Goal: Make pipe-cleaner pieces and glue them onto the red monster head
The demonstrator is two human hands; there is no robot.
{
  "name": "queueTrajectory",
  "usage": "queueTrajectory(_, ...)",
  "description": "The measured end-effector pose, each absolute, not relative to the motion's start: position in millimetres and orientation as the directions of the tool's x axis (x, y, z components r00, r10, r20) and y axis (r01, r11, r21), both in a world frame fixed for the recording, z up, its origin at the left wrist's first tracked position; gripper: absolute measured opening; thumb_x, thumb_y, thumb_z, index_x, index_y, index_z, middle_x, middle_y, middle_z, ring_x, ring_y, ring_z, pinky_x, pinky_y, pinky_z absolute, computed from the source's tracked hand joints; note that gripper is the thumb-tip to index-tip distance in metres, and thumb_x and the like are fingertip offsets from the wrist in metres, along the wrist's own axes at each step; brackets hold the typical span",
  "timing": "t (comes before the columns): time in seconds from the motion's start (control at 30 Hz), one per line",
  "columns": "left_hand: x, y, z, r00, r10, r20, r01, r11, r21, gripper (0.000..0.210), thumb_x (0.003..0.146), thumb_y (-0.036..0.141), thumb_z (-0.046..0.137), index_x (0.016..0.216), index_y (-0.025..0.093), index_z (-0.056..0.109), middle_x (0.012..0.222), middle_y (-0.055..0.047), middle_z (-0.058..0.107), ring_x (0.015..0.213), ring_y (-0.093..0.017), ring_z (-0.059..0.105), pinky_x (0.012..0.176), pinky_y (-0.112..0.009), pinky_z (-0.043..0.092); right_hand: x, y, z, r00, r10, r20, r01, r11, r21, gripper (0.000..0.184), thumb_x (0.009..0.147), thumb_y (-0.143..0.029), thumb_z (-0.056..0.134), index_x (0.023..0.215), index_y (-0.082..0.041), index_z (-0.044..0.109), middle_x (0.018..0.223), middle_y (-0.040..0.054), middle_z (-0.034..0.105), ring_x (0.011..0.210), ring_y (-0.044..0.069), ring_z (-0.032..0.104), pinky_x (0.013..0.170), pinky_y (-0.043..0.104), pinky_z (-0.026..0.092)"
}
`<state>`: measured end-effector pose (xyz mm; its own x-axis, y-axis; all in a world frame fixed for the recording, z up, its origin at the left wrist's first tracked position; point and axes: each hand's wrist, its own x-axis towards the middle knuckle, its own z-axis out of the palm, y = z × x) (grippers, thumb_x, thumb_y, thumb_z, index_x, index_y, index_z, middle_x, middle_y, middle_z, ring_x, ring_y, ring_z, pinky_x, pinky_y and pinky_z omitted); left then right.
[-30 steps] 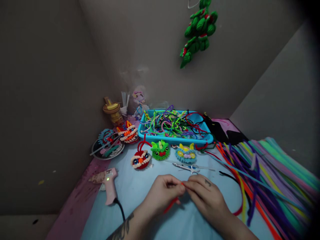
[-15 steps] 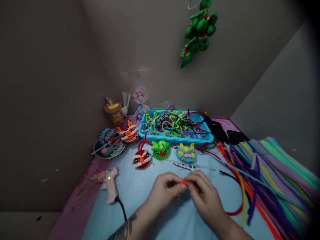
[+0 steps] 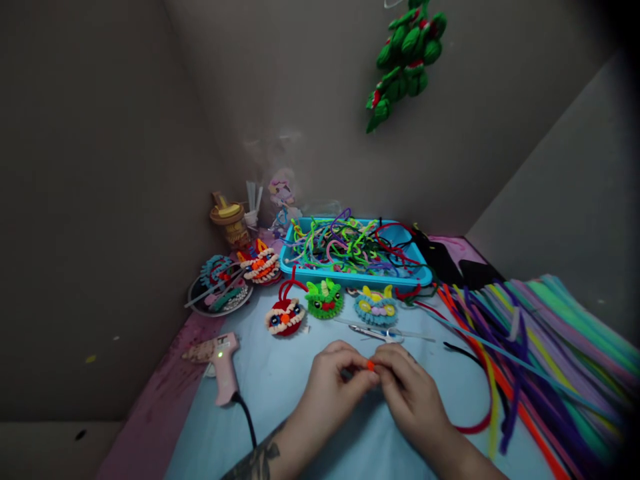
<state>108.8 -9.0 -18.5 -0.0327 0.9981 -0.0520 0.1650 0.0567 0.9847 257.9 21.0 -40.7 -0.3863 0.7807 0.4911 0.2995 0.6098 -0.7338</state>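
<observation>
A small bright orange piece of pipe cleaner is pinched between the fingertips of both hands above the blue cloth. My left hand is closed, with thumb and forefinger at the piece's left side. From the other side my right hand grips it, fingers curled inward. Most of the piece is hidden by the fingers. Just beyond the hands lie silver scissors. Behind them sit a red animal-head craft, a green one and a light blue one with yellow eyes.
A pink glue gun with a black cord lies at left. Behind it is a bowl of small parts. A blue tray holds tangled pipe cleaners. Long coloured pipe cleaners cover the right side. Green ornaments hang on the wall.
The view has shifted slightly, so the scene sits a little further right. Both hands stay together on the orange piece, with only a slight shift of the fingers.
</observation>
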Motion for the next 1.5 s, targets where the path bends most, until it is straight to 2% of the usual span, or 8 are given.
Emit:
queueTrajectory(0.17, 111, -11, -17, -0.084, 0.996, 0.034, 0.253, -0.012, 0.967, 0.009, 0.07, 0.019, 0.071, 0.067, 0.015, 0.065, 0.073, -0.001, 0.057, 0.069, -0.013, 0.055, 0.057, -0.02, 0.04, 250, 15, -43, -0.314, 0.923, 0.222, 0.173, 0.285, -0.943, 0.016, 0.089, -0.026, 0.046, 0.076, -0.021, 0.054, 0.069, 0.0003, 0.055, 0.065, 0.014, 0.055, 0.058, 0.022, 0.045)
queueTrajectory(0.4, 107, -12, -17, -0.064, 0.987, 0.15, 0.356, -0.118, 0.927, 0.012, 0.073, 0.018, 0.07, 0.069, 0.014, 0.06, 0.073, -0.001, 0.056, 0.068, -0.012, 0.054, 0.056, -0.019, 0.041, 246, 12, -37, -0.318, 0.948, 0.009, 0.022, 0.017, -1.0, 0.028, 0.084, -0.045, 0.054, 0.071, -0.02, 0.055, 0.064, -0.0011, 0.05, 0.06, 0.013, 0.048, 0.055, 0.022, 0.041)
queueTrajectory(0.67, 103, -17, -22, 0.115, 0.885, 0.451, 0.489, -0.446, 0.75, 0.016, 0.082, 0.014, 0.059, 0.095, 0.014, 0.068, 0.08, -0.007, 0.063, 0.071, -0.013, 0.059, 0.063, -0.019, 0.048, 245, 9, -41, -0.393, 0.885, -0.249, -0.253, -0.364, -0.896, 0.035, 0.073, -0.049, 0.069, 0.068, -0.018, 0.054, 0.057, -0.0054, 0.04, 0.05, 0.007, 0.029, 0.044, 0.018, 0.024)
queueTrajectory(0.87, 101, -16, -27, 0.091, 0.871, 0.483, 0.519, -0.456, 0.723, 0.014, 0.085, 0.014, 0.053, 0.091, 0.013, 0.066, 0.08, -0.008, 0.063, 0.073, -0.014, 0.059, 0.066, -0.022, 0.048, 241, 7, -44, -0.434, 0.836, -0.335, -0.399, -0.512, -0.761, 0.035, 0.068, -0.044, 0.075, 0.069, -0.017, 0.053, 0.057, -0.0064, 0.04, 0.046, 0.003, 0.024, 0.042, 0.017, 0.019)
queueTrajectory(1.0, 102, -14, -17, 0.009, 0.934, 0.358, 0.443, -0.325, 0.835, 0.014, 0.084, 0.012, 0.05, 0.078, 0.014, 0.061, 0.077, -0.005, 0.059, 0.073, -0.013, 0.055, 0.066, -0.022, 0.044, 246, 6, -43, -0.371, 0.897, -0.241, -0.261, -0.35, -0.9, 0.026, 0.079, -0.044, 0.065, 0.085, -0.019, 0.06, 0.065, -0.0032, 0.048, 0.049, 0.005, 0.038, 0.044, 0.017, 0.029)
queueTrajectory(1.13, 104, -10, -11, -0.013, 0.995, 0.102, 0.276, -0.094, 0.957, 0.012, 0.079, 0.015, 0.055, 0.068, 0.014, 0.061, 0.071, -0.003, 0.057, 0.069, -0.013, 0.053, 0.062, -0.022, 0.04, 256, 11, -39, -0.322, 0.93, 0.179, -0.018, 0.183, -0.983, 0.008, 0.084, -0.028, 0.061, 0.09, -0.024, 0.064, 0.081, 0.0018, 0.059, 0.075, 0.014, 0.058, 0.063, 0.021, 0.047)
queueTrajectory(1.33, 103, -3, -18, 0.069, 0.939, -0.336, -0.11, 0.342, 0.933, 0.031, 0.063, 0.041, 0.071, 0.063, 0.012, 0.063, 0.055, 0.002, 0.054, 0.043, -0.007, 0.043, 0.045, -0.022, 0.035, 265, 20, -31, -0.409, 0.715, 0.567, 0.198, 0.676, -0.71, 0.022, 0.083, -0.01, 0.057, 0.098, -0.024, 0.064, 0.081, 0.0021, 0.062, 0.075, 0.014, 0.06, 0.066, 0.023, 0.05)
queueTrajectory(1.5, 103, -4, -22, 0.112, 0.903, -0.414, -0.232, 0.429, 0.873, 0.046, 0.058, 0.053, 0.074, 0.067, 0.009, 0.067, 0.054, 0.0, 0.056, 0.043, -0.007, 0.045, 0.044, -0.021, 0.035, 267, 22, -31, -0.462, 0.587, 0.665, 0.288, 0.809, -0.513, 0.027, 0.083, -0.006, 0.056, 0.104, -0.022, 0.063, 0.081, 0.0038, 0.064, 0.072, 0.015, 0.059, 0.068, 0.029, 0.049)
